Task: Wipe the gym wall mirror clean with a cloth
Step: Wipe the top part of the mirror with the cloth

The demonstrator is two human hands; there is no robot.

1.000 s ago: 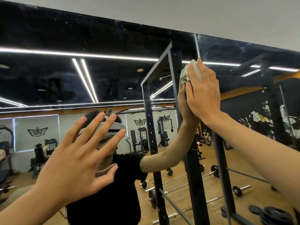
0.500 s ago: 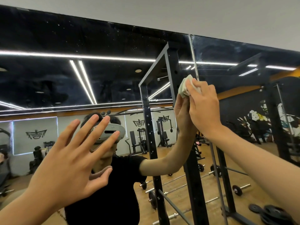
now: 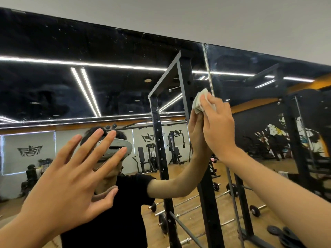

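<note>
The wall mirror (image 3: 111,49) fills the view and carries pale specks across its dark upper part. My right hand (image 3: 220,129) lies flat on the glass with straight fingers, pressing a small folded white cloth (image 3: 198,103) against it just left of the vertical seam (image 3: 207,68) between two panels. The cloth shows past my fingertips. My left hand (image 3: 71,179) is raised before the mirror at the lower left, fingers spread and holding nothing. Whether it touches the glass I cannot tell.
A plain grey wall (image 3: 179,15) runs above the mirror's top edge. Everything else is reflection: a black squat rack, barbells and plates on a wooden floor, ceiling light strips, and the person wearing a headset.
My right hand has slid the cloth down the glass along the seam. My left hand has stayed raised with fingers spread, shifting only slightly.
</note>
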